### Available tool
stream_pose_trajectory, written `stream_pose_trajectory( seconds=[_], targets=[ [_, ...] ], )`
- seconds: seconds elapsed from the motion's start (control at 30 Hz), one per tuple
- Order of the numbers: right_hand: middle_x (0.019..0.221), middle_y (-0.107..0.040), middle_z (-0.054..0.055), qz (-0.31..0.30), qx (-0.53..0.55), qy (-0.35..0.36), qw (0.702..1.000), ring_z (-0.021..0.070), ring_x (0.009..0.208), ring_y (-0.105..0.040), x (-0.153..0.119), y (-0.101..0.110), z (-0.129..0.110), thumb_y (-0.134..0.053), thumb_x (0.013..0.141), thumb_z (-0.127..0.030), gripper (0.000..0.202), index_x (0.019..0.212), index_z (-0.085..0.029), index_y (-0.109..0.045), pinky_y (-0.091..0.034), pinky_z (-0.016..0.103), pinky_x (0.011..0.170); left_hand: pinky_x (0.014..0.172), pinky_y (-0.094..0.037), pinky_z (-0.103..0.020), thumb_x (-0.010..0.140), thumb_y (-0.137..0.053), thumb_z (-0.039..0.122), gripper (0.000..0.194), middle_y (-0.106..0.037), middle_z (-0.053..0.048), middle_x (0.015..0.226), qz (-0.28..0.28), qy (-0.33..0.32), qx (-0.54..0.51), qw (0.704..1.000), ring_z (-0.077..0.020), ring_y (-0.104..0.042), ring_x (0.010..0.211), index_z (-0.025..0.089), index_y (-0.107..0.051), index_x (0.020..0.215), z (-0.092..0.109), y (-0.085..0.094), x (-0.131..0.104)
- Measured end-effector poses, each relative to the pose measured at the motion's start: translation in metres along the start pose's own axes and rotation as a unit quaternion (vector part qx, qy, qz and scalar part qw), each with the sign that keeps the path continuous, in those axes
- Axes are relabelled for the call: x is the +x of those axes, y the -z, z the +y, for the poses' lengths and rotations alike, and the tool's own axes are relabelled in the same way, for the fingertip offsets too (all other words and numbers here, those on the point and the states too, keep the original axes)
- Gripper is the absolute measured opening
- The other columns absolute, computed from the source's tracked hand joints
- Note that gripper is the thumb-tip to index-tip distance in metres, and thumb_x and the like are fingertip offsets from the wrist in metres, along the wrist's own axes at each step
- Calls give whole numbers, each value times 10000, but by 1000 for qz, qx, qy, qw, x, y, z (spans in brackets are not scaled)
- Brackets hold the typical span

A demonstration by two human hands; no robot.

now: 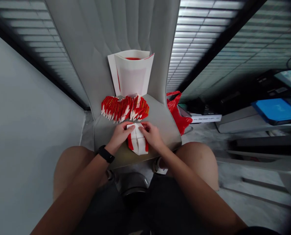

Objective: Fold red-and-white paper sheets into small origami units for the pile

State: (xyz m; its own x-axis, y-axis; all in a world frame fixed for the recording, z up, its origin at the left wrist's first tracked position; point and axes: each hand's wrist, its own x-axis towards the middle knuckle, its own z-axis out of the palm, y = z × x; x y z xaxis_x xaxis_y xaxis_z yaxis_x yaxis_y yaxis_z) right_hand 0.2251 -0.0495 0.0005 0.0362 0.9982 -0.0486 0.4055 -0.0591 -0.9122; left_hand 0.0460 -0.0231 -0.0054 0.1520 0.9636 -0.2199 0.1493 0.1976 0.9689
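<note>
A partly folded red and white paper piece (138, 143) lies near the front edge of the grey chair seat, its white side up with creases across it. My left hand (123, 133) pinches its far left corner, thumb on top. On the far right corner, my right hand (152, 133) grips the same paper with thumb and fingers. Just beyond my fingers, a row of folded red and white paper pieces (118, 107) stands packed side by side, with a small gap toward its right end.
A white paper bag or sleeve (133, 76) with a red inside leans on the chair back (106, 29). To the right, a red plastic bag (178, 112) sits beside the chair, near a white box (206, 118). A blue box (277, 110) is farther right.
</note>
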Motion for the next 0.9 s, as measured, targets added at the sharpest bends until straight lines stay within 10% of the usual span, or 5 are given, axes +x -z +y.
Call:
stream_pose_trajectory(
  seconds=[0.9],
  targets=[
    [1229, -699, 70, -17, -179, 152, 972, 210, 1094, -672, -15, 3, -8, -503, 953, -165, 360, 1221, -258, -724, -530, 333, 967, 807, -524, -313, 809, -685, 308, 194, -747, -53, 932, -3, 16, -41, 999, -178, -665, 859, 173, -728, 942, 13, -2, -2]
  ],
)
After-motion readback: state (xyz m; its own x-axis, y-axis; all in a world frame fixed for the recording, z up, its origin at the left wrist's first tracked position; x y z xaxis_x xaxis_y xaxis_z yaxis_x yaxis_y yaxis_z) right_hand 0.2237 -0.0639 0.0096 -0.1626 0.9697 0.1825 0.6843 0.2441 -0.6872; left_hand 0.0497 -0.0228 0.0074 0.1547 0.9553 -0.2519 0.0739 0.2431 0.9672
